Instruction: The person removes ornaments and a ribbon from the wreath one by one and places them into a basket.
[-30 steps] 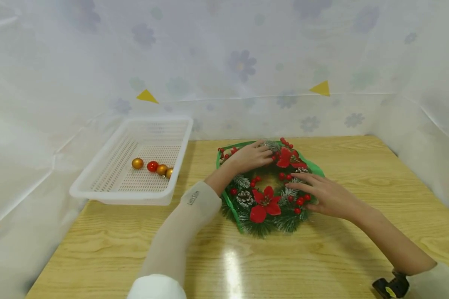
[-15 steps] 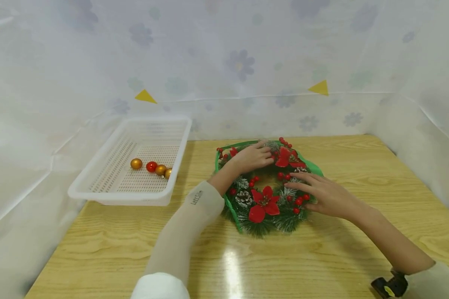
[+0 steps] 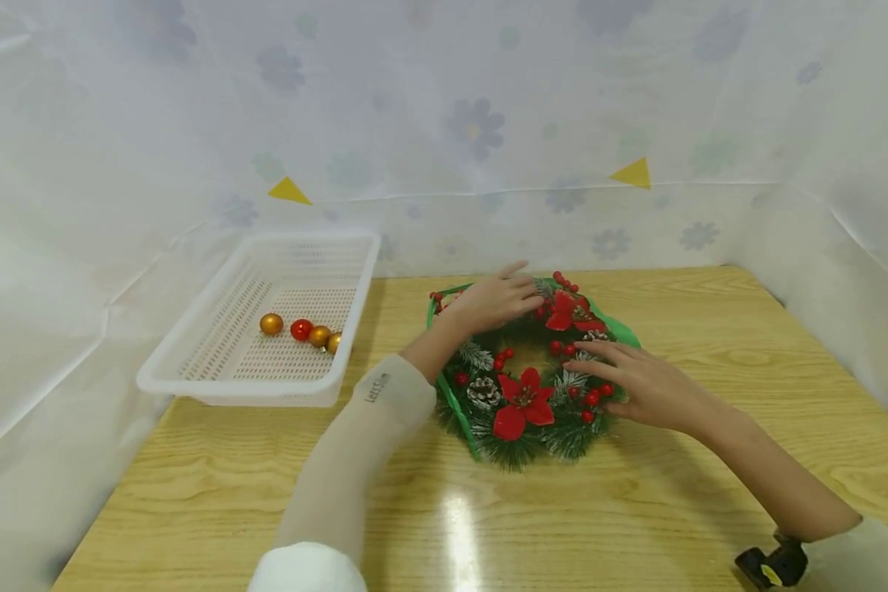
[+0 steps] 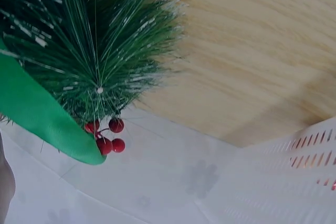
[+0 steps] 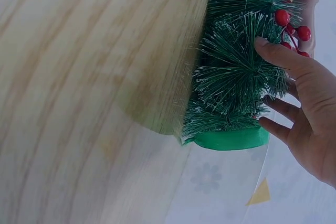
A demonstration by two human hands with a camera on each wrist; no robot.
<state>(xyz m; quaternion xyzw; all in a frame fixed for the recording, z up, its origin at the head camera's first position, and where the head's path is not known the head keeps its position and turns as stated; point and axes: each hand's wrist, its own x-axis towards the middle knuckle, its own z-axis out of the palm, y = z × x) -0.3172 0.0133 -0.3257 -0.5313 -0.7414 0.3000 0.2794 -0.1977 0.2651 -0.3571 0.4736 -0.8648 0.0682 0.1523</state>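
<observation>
A Christmas wreath lies on the wooden table, with green needles, red poinsettias, red berries, frosted pine cones and a green ribbon. My left hand reaches over its far left part, one finger lifted and the others lying loosely over the greenery. No object shows in that hand; its palm side is hidden. Along the wreath's right side, my right hand rests with spread fingers. The right wrist view shows its thumb touching the needles near a berry sprig.
On the left stands a white plastic basket with several gold baubles and a red bauble inside. A pale flowered sheet encloses the table's back and sides.
My left hand has shifted slightly back and left, and a finger has lifted off the greenery. The right hand stays in place on the wreath.
</observation>
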